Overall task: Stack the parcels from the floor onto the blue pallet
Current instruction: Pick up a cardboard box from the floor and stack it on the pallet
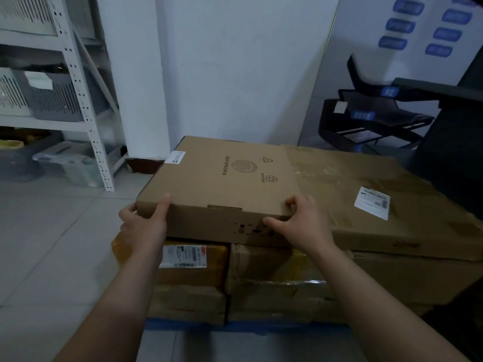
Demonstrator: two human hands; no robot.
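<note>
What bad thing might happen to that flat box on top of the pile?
The flat box might slide off, since only the left hand and right hand grip its near corners. Fingers may get pinched between it and the big box. The parcels underneath look uneven, so the pile may wobble.

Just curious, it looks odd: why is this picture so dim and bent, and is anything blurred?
Head view: dim, bluish light; the wide-angle lens bows the white shelf rack; the blue wall signs top right are blurred; the flat cardboard box is fairly sharp.
</note>
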